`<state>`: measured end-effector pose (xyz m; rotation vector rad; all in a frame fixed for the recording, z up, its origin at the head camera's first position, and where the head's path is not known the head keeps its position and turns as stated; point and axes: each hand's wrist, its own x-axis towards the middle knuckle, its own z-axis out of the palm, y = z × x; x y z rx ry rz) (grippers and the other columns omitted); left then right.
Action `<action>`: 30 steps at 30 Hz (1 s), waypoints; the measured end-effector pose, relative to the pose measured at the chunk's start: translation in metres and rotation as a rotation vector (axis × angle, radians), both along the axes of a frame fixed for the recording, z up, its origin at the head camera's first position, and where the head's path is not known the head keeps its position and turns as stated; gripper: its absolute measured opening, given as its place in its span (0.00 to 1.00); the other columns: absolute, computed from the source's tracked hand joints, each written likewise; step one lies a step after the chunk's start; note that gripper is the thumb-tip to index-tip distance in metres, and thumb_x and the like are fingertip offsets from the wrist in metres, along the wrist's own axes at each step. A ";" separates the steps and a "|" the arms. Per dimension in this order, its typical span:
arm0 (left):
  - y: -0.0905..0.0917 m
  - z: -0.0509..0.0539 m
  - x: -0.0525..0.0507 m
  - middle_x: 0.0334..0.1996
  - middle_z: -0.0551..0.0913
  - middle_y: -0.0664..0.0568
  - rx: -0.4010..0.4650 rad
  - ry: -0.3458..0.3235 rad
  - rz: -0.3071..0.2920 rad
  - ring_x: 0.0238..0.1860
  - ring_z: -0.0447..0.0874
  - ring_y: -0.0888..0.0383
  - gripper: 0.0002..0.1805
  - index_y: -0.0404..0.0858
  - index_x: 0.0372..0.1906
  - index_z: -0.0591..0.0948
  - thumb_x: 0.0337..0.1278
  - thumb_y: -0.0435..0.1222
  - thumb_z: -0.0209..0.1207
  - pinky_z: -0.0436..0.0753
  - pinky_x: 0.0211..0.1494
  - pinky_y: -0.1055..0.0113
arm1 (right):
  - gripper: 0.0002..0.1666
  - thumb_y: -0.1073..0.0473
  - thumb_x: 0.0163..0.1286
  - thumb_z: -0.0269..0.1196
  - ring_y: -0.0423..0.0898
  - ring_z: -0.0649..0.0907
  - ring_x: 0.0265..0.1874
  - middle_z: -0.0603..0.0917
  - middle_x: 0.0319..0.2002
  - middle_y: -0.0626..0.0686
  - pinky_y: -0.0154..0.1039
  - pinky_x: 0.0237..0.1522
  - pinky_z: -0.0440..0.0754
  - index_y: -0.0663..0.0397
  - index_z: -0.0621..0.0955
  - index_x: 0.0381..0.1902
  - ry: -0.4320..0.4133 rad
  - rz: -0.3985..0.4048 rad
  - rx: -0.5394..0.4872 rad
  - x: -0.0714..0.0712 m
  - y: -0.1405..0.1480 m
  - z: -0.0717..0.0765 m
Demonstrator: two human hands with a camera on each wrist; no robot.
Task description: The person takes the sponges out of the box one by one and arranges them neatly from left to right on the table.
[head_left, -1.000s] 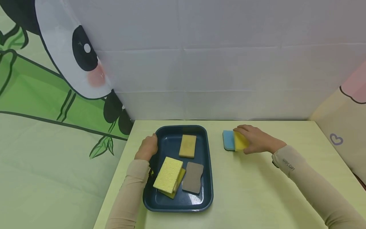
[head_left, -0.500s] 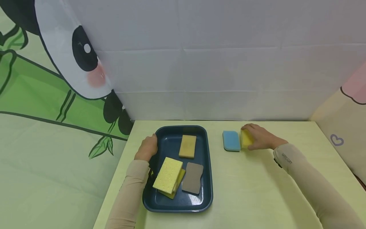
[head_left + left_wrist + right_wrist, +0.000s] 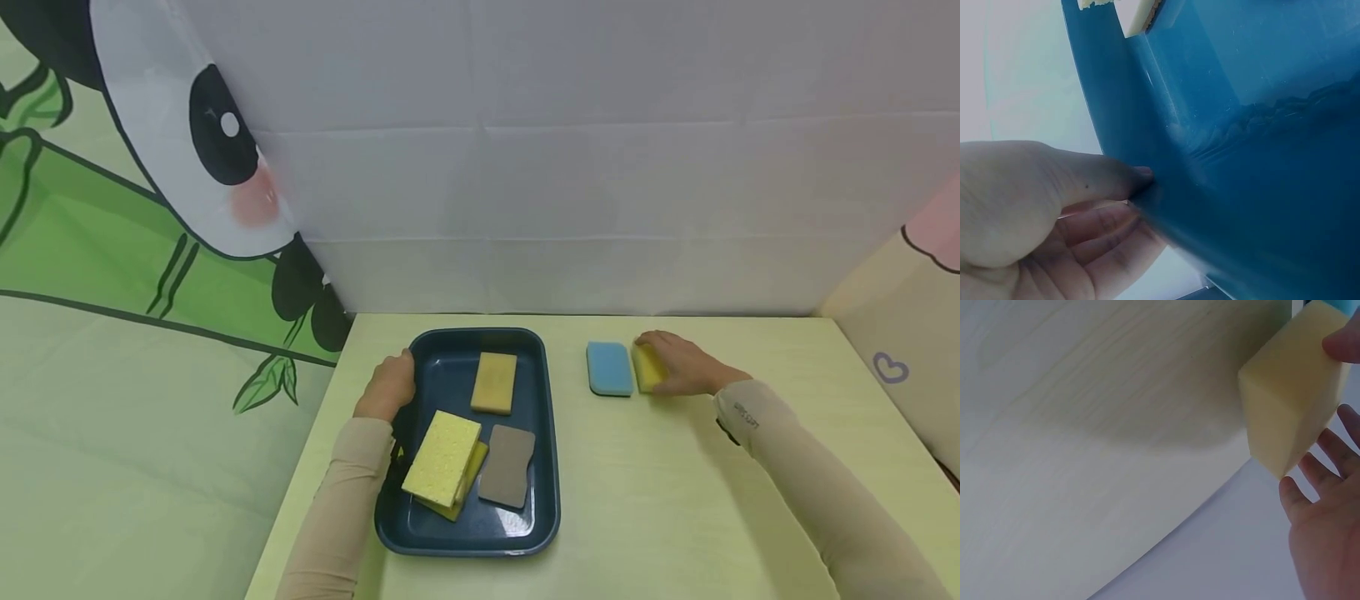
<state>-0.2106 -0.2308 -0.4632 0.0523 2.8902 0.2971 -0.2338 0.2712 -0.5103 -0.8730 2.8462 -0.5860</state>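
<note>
My left hand (image 3: 387, 388) grips the left rim of a dark blue tray (image 3: 551, 450). In the left wrist view, the thumb lies inside the tray wall and the fingers curl beneath the rim. To the right, my right hand (image 3: 682, 365) holds a yellow sponge (image 3: 647, 368) between thumb and fingers, partly hidden by the hand in the head view. The right wrist view shows the thumb on one face of this sponge block (image 3: 1285, 387) and fingertips along the opposite side. Just left of it, a blue sponge (image 3: 609, 368) lies flat on the table, a narrow gap between them.
Inside the tray are a yellow sponge (image 3: 493, 383) at the back, a pale yellow sponge (image 3: 441, 458) resting across another yellow sponge (image 3: 452, 510), and a grey notched sponge (image 3: 507, 465). The light wooden table (image 3: 637, 517) ends at a pale wall (image 3: 570, 208).
My right hand has drawn the yellow sponge rightward, off the blue sponge's right part, uncovering it; over the last half second it barely moves. The left hand and tray stay in place.
</note>
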 end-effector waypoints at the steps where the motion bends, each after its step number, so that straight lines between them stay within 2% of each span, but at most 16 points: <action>1: 0.000 0.000 0.000 0.51 0.77 0.25 0.002 0.002 0.000 0.53 0.79 0.33 0.25 0.18 0.67 0.64 0.70 0.24 0.50 0.79 0.54 0.44 | 0.47 0.59 0.54 0.74 0.67 0.66 0.66 0.69 0.66 0.68 0.66 0.64 0.62 0.69 0.66 0.67 -0.004 -0.002 0.001 0.000 0.000 -0.001; 7: 0.001 -0.001 0.001 0.50 0.77 0.25 0.008 0.004 0.007 0.52 0.80 0.33 0.24 0.18 0.67 0.64 0.69 0.23 0.50 0.79 0.53 0.44 | 0.48 0.59 0.55 0.74 0.68 0.64 0.67 0.67 0.67 0.69 0.66 0.66 0.60 0.69 0.65 0.68 -0.035 -0.021 0.018 -0.001 -0.001 -0.007; 18: 0.001 -0.003 0.000 0.49 0.78 0.26 -0.006 0.021 -0.001 0.50 0.81 0.34 0.25 0.18 0.67 0.63 0.69 0.23 0.51 0.80 0.52 0.46 | 0.48 0.59 0.54 0.73 0.68 0.65 0.66 0.67 0.67 0.69 0.67 0.64 0.61 0.69 0.65 0.68 -0.044 -0.024 0.026 -0.003 0.001 -0.012; 30: 0.000 -0.004 -0.003 0.49 0.78 0.25 -0.023 0.009 -0.020 0.50 0.80 0.34 0.26 0.18 0.68 0.62 0.69 0.23 0.50 0.80 0.52 0.46 | 0.48 0.59 0.54 0.73 0.69 0.66 0.65 0.65 0.68 0.71 0.67 0.62 0.63 0.69 0.65 0.69 -0.051 -0.038 0.027 -0.001 0.000 -0.010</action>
